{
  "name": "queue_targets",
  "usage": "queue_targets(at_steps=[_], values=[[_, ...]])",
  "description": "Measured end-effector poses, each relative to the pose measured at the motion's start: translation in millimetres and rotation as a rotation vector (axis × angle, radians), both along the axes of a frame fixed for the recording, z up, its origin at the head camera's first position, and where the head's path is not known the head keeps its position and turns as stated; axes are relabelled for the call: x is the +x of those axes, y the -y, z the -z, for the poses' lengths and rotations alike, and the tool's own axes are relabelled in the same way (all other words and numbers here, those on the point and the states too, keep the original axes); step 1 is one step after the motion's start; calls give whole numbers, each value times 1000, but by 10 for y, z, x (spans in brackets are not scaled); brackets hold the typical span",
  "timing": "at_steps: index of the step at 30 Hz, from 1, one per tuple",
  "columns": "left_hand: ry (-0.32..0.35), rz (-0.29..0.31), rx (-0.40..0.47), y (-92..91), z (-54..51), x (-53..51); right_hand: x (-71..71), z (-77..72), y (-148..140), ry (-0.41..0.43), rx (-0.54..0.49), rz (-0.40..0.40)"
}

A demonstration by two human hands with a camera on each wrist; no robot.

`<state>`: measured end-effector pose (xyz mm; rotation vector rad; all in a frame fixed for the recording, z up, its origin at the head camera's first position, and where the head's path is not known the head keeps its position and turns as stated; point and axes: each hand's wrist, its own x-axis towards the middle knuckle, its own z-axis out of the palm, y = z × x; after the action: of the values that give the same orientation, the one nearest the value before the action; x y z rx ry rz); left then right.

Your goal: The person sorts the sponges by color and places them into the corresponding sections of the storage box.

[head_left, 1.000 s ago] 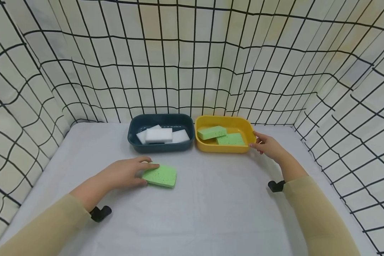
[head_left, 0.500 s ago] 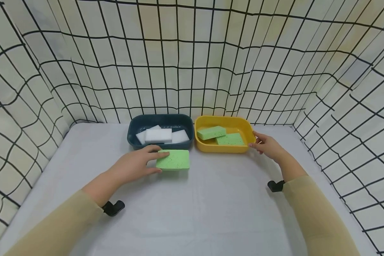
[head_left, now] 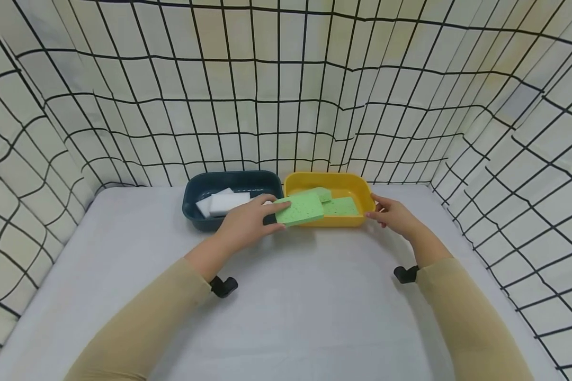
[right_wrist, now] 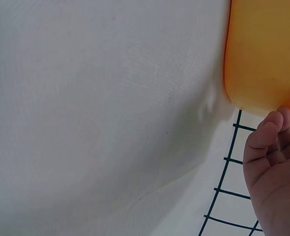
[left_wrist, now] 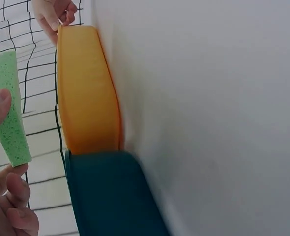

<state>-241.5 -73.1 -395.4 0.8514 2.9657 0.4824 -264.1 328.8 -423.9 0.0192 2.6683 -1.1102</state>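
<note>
My left hand [head_left: 246, 224] pinches a green sponge [head_left: 299, 208] between thumb and fingers. The sponge is held up at the front left rim of the yellow tray [head_left: 333, 221]; in the left wrist view the sponge [left_wrist: 10, 108] shows edge-on, above the level of the tray. Two more green sponges [head_left: 342, 206] lie inside the yellow tray, one partly covered by the held sponge. At that tray's right end my right hand [head_left: 396, 217] grips the rim; the right wrist view shows its curled fingers [right_wrist: 269, 132] against the tray's end.
A dark blue tray [head_left: 190, 207] touches the yellow tray's left side and holds several white sponges [head_left: 229, 203], partly hidden by my left hand. Black grid netting [head_left: 267, 100] over white cloth stands behind and on both sides. White cloth [head_left: 305, 307] covers the table.
My left hand has lifted the green sponge off the table and carried it right and away from me, up to the yellow tray. The right hand has stayed on that tray's rim.
</note>
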Motion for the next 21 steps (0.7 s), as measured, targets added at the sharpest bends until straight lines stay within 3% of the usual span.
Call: queue_targets(at_steps=[7,15,21], values=[[16,-34,51,-428,-31,-216,-24,-1,20,12,-5,7],[38,-56,31,-838,91,-495,-31,9,-9,15,-1,-4],[82,-35,-32,-1055,131,-550,-28,7,-16,8,0,-15]])
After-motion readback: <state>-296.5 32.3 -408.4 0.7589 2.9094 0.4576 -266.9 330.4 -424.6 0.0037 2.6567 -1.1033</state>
